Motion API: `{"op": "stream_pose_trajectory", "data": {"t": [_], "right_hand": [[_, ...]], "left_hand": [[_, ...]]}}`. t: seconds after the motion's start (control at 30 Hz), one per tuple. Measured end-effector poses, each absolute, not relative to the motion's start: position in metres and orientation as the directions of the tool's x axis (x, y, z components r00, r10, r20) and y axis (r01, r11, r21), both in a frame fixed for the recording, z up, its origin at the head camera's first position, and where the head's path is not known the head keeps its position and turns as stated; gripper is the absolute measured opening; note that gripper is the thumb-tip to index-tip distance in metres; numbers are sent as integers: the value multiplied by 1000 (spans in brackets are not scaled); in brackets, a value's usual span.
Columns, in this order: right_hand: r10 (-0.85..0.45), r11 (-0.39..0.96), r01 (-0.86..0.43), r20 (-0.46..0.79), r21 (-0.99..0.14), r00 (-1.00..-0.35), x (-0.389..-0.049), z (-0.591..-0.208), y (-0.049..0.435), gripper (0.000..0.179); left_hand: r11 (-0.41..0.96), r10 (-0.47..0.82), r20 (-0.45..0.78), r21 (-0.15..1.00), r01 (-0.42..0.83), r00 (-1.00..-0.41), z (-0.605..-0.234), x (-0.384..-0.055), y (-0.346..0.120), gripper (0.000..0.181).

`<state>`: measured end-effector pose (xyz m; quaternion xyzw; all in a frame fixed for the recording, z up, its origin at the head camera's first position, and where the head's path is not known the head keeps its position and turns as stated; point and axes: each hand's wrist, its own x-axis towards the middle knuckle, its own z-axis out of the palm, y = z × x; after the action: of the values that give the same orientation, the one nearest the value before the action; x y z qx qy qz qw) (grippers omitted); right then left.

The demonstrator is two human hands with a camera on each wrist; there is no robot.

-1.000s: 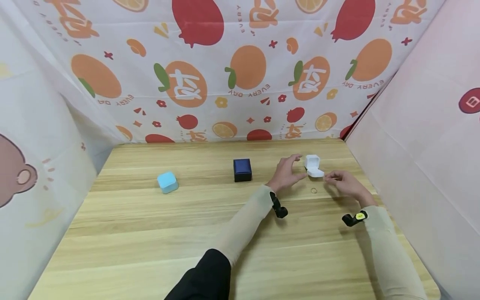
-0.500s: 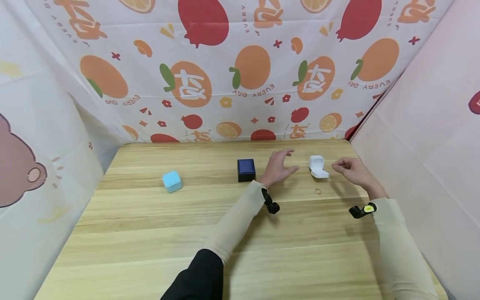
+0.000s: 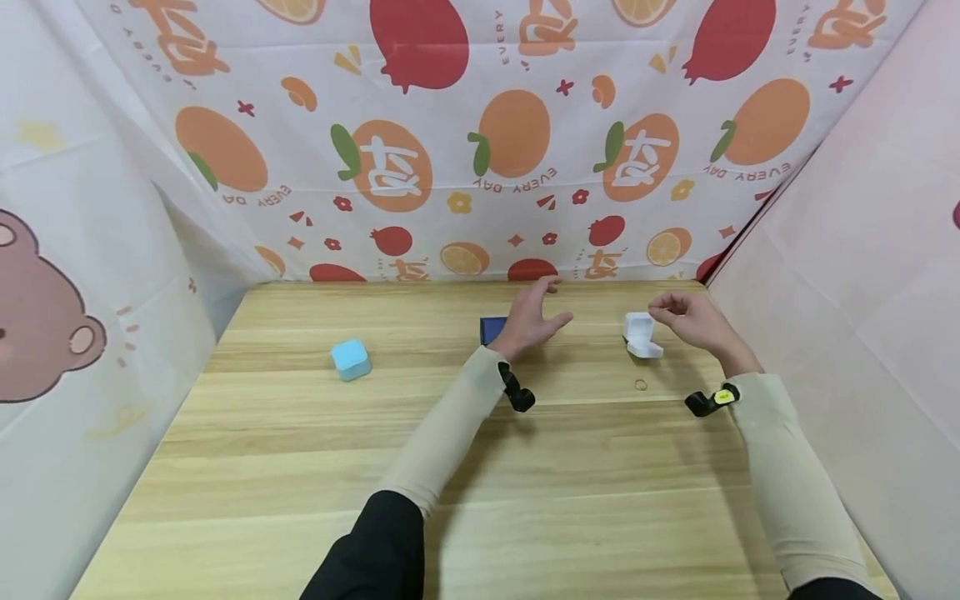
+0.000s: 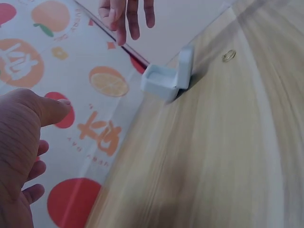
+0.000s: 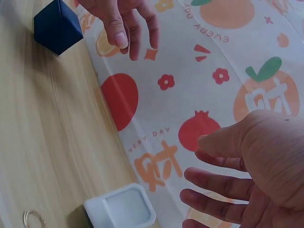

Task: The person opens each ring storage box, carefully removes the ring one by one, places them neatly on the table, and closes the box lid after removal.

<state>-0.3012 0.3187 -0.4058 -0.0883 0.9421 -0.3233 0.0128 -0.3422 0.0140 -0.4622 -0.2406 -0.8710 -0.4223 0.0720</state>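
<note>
A small white ring box (image 3: 643, 348) stands with its lid raised near the back right of the table. In front of it a thin gold ring (image 3: 641, 384) lies on the wood. My left hand (image 3: 529, 320) hovers left of the box with spread fingers, holding nothing. It covers part of a navy blue box (image 3: 491, 328) in the head view. Just right of the white box, my right hand (image 3: 693, 320) is raised with loosely bent fingers. In the right wrist view its thumb (image 5: 223, 141) lies near the index finger, and nothing shows between them.
A light blue box (image 3: 351, 359) sits on the left side of the wooden table (image 3: 300, 467). Fruit-printed cloth (image 3: 450, 158) hangs along the back edge. Pale cloth walls (image 3: 847, 275) close in both sides.
My left hand has moved left, away from the white box, and now overlaps the navy box in view. My right hand has lifted back from the box's front right corner. The ring stays put.
</note>
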Motion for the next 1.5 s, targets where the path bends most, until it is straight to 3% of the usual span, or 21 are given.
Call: {"op": "stream_pose_trajectory", "data": {"t": [0.7,1.5], "right_hand": [[-260,715,-213,30,-666,-965,-320,-390,280,32],[-391,648,-313,50,-695,-919,-339,-389,221,31]], "left_hand": [[548,306,371,684,481,-877,-451,-346,-57,58],[566,232,402,684,459,-886,-455,-325,-117,60]]}}
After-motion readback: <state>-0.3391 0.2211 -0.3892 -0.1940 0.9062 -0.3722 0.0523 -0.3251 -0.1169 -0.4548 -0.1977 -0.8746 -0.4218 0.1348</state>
